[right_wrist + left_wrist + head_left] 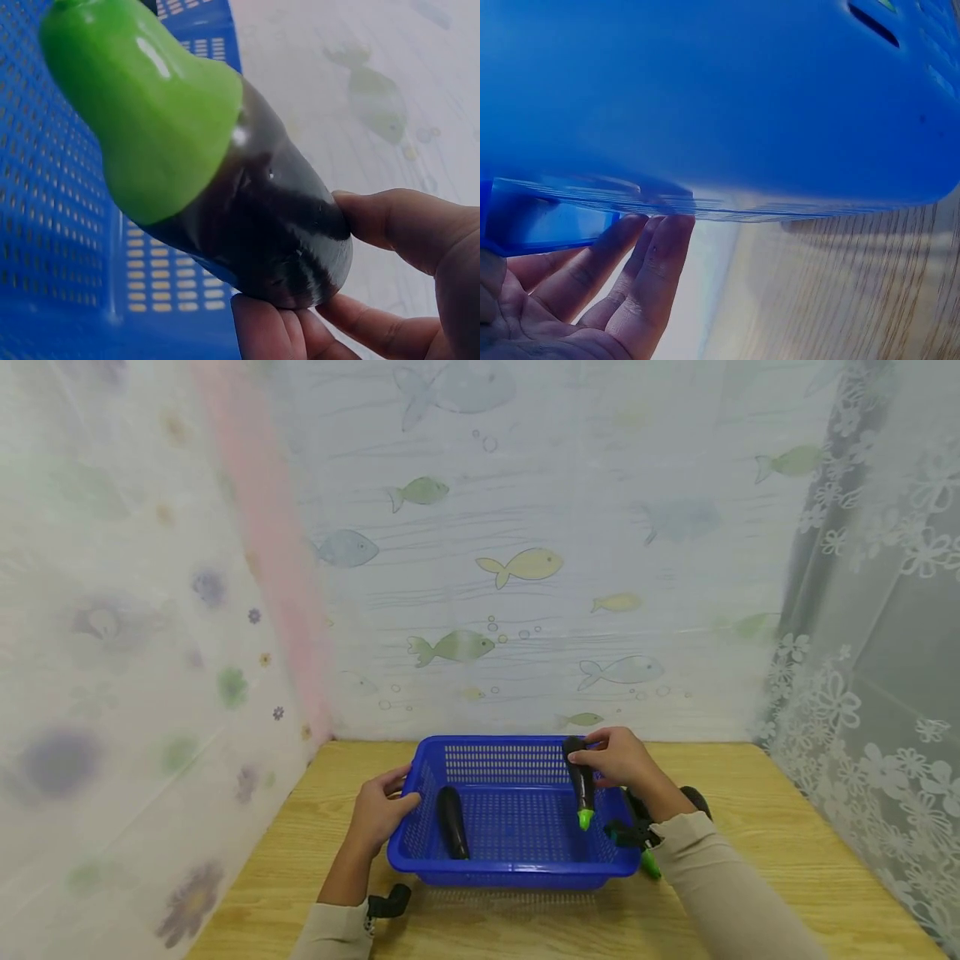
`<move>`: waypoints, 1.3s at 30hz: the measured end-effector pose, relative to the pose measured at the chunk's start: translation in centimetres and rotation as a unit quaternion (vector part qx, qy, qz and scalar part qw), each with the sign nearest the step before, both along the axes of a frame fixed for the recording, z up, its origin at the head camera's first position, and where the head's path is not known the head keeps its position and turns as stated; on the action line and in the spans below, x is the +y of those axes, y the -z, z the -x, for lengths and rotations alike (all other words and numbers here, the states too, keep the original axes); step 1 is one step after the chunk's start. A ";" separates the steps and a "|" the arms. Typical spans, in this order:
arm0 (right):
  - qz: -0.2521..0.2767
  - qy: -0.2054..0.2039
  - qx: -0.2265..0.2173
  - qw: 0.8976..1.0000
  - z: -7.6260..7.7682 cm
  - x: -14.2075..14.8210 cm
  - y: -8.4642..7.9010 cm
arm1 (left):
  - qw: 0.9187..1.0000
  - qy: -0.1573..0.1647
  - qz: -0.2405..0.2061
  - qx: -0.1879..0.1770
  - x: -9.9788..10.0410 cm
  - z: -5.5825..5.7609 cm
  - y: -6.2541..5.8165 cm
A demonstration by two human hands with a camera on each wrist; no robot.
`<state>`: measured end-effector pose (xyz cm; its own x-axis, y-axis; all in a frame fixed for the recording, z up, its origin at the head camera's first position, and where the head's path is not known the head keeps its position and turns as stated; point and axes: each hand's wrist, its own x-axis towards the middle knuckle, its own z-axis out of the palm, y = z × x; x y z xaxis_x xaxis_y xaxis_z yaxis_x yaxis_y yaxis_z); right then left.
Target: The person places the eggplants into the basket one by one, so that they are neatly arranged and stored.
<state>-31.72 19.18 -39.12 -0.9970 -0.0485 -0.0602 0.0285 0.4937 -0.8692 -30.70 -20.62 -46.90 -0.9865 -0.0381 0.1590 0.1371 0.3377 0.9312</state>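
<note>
A dark eggplant with a bright green cap [581, 781] is held by its far end in my right hand [618, 758], over the right part of the blue plastic basket [517, 867]. In the right wrist view the thumb and fingers pinch the rounded dark end of this eggplant [262, 202], its green cap pointing away from the hand. My left hand [381, 810] grips the basket's left rim, thumb on top; the left wrist view has its fingers [649, 281] against the outer wall. Another dark eggplant [452, 822] lies inside the basket at the left.
Beyond the basket's right side, partly hidden by my right forearm, are a dark rounded thing [696, 800] and a green tip [651, 864]. The wood-grain table [277, 868] meets a fish-patterned curtain [525, 693] at the back. Black camera mounts sit on both wrists.
</note>
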 end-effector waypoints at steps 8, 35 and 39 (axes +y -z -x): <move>0.010 -0.007 0.002 1.000 0.4 -2.0 0.6 | 1.000 -0.001 -0.005 -0.001 0.1 0.1 0.2; 0.088 -0.017 -0.061 0.994 2.0 -7.3 2.7 | 1.000 0.000 -0.003 0.001 0.1 0.2 0.4; 0.095 -0.019 -0.073 0.993 2.3 -8.1 3.1 | 1.000 0.004 -0.009 0.000 0.0 0.3 0.4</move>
<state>-34.02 11.12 -42.25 -0.9756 -0.1099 -0.1903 0.1459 0.3236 -0.9349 -30.96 -20.61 -47.31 -0.9868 -0.0340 0.1586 0.1396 0.3201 0.9370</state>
